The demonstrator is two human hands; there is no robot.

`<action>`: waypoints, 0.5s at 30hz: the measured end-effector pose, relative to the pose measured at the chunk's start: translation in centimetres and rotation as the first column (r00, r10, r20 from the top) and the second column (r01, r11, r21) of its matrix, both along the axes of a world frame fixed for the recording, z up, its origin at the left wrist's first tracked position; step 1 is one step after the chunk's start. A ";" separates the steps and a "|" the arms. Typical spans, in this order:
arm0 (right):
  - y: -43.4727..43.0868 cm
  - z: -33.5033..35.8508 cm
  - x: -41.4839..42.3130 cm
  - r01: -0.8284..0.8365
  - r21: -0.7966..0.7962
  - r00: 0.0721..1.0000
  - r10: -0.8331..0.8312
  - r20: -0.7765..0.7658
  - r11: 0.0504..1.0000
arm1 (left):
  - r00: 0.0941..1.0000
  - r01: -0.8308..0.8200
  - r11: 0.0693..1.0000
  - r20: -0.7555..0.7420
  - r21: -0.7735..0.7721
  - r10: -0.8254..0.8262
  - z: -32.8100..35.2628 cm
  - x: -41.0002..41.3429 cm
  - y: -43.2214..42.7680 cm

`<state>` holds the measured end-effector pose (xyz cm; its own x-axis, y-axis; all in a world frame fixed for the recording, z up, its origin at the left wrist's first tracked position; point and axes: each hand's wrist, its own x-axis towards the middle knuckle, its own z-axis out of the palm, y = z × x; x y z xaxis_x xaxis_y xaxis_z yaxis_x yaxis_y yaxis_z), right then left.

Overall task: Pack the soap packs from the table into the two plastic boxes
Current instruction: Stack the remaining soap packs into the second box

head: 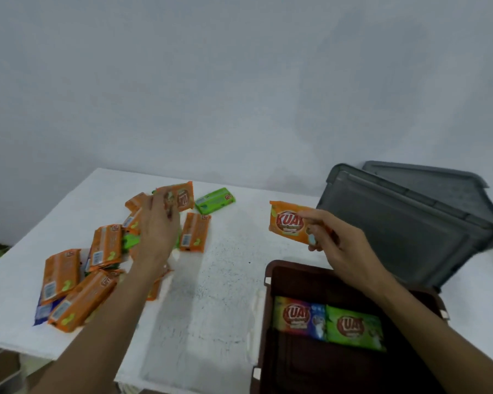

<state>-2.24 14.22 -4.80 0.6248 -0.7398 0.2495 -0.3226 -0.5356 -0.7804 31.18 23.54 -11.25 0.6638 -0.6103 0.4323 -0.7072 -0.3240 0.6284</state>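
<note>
An orange soap pack reading "KUAT" sits pinched in our right hand, raised just beyond the brown box — two more KUAT packs lie inside. Our left hand, fingers curled, grips a second orange pack over the pile on the desk.

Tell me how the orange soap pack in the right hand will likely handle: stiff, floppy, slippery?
Probably stiff: the orange soap pack juts out flat though the right hand pinches only one end. Likely light, since that pinch alone carries it. Its wrapper looks smooth, so possibly slippery.
</note>
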 end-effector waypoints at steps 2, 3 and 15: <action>0.7 0.1 -1.6 0.005 0.025 1.000 -0.006 0.011 1.000 | 0.998 0.028 0.993 -0.048 -0.114 -0.034 1.2 -1.9 0.1; 1.1 0.2 -2.3 0.004 0.047 1.000 -0.005 0.019 0.999 | 0.995 0.042 0.988 -0.088 -0.150 -0.055 1.6 -2.9 0.3; 5.9 -2.3 -8.0 -0.131 0.488 0.987 0.160 -0.018 0.863 | 0.438 0.057 0.872 -0.773 -0.486 -0.459 1.8 -16.5 3.1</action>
<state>-10.28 20.16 -7.13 0.7371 -0.6579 -0.1545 -0.3216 -0.1404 -0.9364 14.65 26.62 -9.43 0.6437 -0.7642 -0.0399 0.2357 0.1484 0.9604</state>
